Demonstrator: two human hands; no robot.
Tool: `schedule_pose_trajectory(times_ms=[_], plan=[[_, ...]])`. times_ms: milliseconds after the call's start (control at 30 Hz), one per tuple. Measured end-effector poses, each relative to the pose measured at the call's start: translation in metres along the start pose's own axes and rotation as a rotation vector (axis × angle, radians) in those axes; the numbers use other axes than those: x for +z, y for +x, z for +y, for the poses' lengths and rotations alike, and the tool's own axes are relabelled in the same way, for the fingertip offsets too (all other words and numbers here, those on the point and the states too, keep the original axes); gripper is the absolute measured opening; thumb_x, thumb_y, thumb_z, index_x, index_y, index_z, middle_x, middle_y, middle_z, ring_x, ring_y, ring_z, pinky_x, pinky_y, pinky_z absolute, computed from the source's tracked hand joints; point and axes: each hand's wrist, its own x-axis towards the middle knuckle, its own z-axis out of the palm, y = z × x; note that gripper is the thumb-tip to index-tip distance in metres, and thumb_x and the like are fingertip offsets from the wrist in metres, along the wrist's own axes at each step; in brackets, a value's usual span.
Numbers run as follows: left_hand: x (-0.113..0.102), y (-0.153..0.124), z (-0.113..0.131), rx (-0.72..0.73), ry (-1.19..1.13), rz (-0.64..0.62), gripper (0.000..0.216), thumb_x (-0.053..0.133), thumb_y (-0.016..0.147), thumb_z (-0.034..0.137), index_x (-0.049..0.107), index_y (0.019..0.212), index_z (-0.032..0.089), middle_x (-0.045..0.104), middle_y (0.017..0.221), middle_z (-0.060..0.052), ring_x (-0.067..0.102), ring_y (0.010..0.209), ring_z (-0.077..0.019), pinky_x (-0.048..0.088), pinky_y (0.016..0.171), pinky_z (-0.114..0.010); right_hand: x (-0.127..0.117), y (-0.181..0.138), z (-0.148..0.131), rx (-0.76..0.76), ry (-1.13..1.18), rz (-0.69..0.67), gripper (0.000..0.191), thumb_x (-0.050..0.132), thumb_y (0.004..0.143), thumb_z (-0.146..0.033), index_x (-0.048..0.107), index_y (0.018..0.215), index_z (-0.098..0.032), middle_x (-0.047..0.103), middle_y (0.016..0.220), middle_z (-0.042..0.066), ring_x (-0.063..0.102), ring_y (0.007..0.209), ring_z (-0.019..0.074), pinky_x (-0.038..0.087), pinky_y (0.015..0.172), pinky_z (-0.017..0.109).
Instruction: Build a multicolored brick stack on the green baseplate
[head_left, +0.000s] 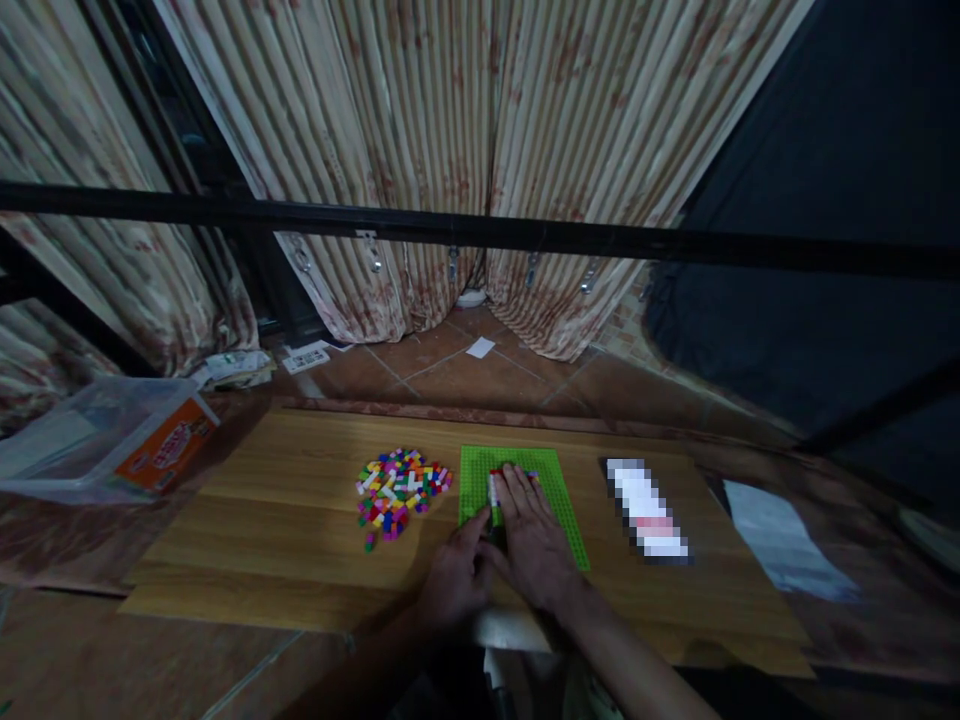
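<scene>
A green studded baseplate [556, 492] lies on a low wooden board [285, 520]. A few small bricks, red, white and purple, sit on the plate's far part [496, 477]. My right hand [534, 535] lies flat over the plate, fingers stretched out and pressing on those bricks. My left hand [456, 572] rests at the plate's near left corner, fingers curled with the tips against the plate's edge; whether it holds anything is hidden. A heap of several loose coloured bricks [399, 490] lies left of the plate.
A clear plastic box with an orange label [112, 440] stands at the left. A blurred white card [646, 508] lies right of the plate, and a pale sheet [780, 540] further right. A black bar [480, 232] crosses the view before curtains. Tiled floor lies beyond.
</scene>
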Motion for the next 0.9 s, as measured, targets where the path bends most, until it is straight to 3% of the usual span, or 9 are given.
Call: schedule_pose_trajectory(times_ms=[200,600,900], plan=[[0.0,-0.0004,-0.0017,-0.036,-0.026,-0.012,0.063,0.048,0.079,0.018,0.038,0.141,0.015,0.067,0.102,-0.009,0.064,0.095,-0.0183,0.052,0.088,-0.036,0.0001,-0.0002,-0.0019,0.029,0.006,-0.036,0.085,0.062,0.081,-0.036,0.024,0.149,-0.004,0.023,0.156,0.021,0.008,0.147,0.0286,0.019,0.118,0.051],[-0.0004,0.0015,0.0022,-0.079,-0.136,0.005,0.06,0.046,0.081,0.015,0.039,0.14,0.015,0.068,0.089,-0.005,0.063,0.077,-0.0139,0.052,0.076,-0.031,-0.0029,0.0039,-0.0071,0.066,0.03,-0.035,0.082,0.061,0.081,-0.035,0.026,0.148,-0.003,0.03,0.153,0.021,0.017,0.146,0.0314,0.019,0.118,0.051],[-0.0028,0.0038,0.0031,-0.09,-0.111,0.011,0.057,0.044,0.08,0.014,0.042,0.137,0.015,0.067,0.085,-0.004,0.064,0.082,-0.0144,0.051,0.081,-0.032,0.0045,0.0021,-0.0065,0.071,0.071,0.07,0.081,0.062,0.079,-0.033,0.029,0.148,-0.007,0.028,0.155,0.019,0.018,0.146,0.0296,0.02,0.117,0.052]])
